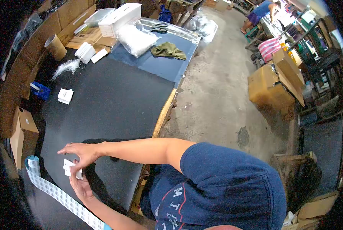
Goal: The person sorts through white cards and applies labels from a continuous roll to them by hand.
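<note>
My left hand (82,186) grips a small stack of white cards (67,168) above the black table mat. Right beside it, my right hand (84,152) has its fingers stretched out and apart, with the thumb reaching down against the cards. A long strip of printed labels (58,191) runs along the mat next to my left hand, its far end curled up. Farther off lies another small stack of white cards (65,96).
A blue tape dispenser (40,91), cardboard tube (55,47) and brown box (24,130) line the left side. At the back are a clear plastic bag (137,40), scissors (159,28), green cloth (168,51) and white box (119,19). Another person (261,13) bends over a table far right.
</note>
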`<state>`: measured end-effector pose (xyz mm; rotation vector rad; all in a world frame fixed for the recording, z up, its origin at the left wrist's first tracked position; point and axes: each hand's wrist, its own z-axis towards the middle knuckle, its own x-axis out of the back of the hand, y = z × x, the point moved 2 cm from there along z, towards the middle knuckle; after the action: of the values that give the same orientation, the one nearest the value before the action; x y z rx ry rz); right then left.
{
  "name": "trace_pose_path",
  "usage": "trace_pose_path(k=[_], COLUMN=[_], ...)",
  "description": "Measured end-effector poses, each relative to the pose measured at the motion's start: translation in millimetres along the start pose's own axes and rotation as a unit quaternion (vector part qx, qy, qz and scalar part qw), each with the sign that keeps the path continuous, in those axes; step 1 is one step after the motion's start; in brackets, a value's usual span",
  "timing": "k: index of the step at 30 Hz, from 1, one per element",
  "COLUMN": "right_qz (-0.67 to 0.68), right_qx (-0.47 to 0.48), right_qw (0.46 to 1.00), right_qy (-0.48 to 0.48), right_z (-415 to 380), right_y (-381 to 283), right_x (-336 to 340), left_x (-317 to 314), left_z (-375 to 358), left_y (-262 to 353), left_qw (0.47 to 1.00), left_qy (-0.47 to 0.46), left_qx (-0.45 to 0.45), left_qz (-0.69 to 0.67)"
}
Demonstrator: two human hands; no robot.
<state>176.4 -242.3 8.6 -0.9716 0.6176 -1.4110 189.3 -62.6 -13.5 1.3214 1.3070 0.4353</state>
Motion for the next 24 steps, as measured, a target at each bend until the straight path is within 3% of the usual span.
trace_pose_path(k=[2, 3, 5, 7, 8, 11, 13, 19, 22, 24], right_qz=[0.083, 0.083, 0.222, 0.138, 0.196, -0.087, 0.074, 0.009, 0.097, 0.111], right_qx=[-0.070, -0.068, -0.131, -0.137, -0.144, -0.101, -0.225, -0.186, -0.224, -0.223], right_qw=[0.994, 0.994, 0.965, 0.978, 0.963, 0.984, 0.964, 0.981, 0.967, 0.966], right_qy=[0.027, 0.026, 0.037, 0.082, 0.119, 0.116, 0.123, 0.048, 0.070, 0.061], right_z=[0.8, 1.5, 1.4, 2.3, 0.8, 0.7, -2.2, -8.0, -2.8, 7.6], right_y=[0.2, 1.2, 9.9, 12.7, 15.5, 28.0, 4.6, -3.7, -7.9, -5.0], right_x=[3.2, 3.1, 0.8, 3.3, 1.0, 7.3, 6.8, -4.5, -5.4, -5.9], left_x=[10.0, 7.1, -1.3, 3.2, 2.2, -7.5, -7.8, -21.4, -19.6, -16.0], left_z=[1.8, 1.3, 0.4, 4.2, 6.3, 5.2, 4.1, -6.8, -5.3, -0.7], left_y=[1.0, 2.2, 3.7, 1.9, 0.3, -3.3, -7.4, -0.1, -1.4, -1.8], left_qw=[0.999, 0.999, 0.998, 0.999, 0.999, 0.998, 0.994, 0.991, 0.991, 0.984], left_qy=[0.049, 0.049, 0.022, 0.015, 0.033, 0.002, 0.044, 0.063, 0.059, 0.105], left_qx=[-0.021, -0.023, -0.050, -0.049, -0.037, -0.061, -0.096, -0.115, -0.109, -0.144], left_qz=[0.002, 0.003, 0.007, 0.010, 0.001, -0.016, 0.007, -0.041, -0.046, -0.021])
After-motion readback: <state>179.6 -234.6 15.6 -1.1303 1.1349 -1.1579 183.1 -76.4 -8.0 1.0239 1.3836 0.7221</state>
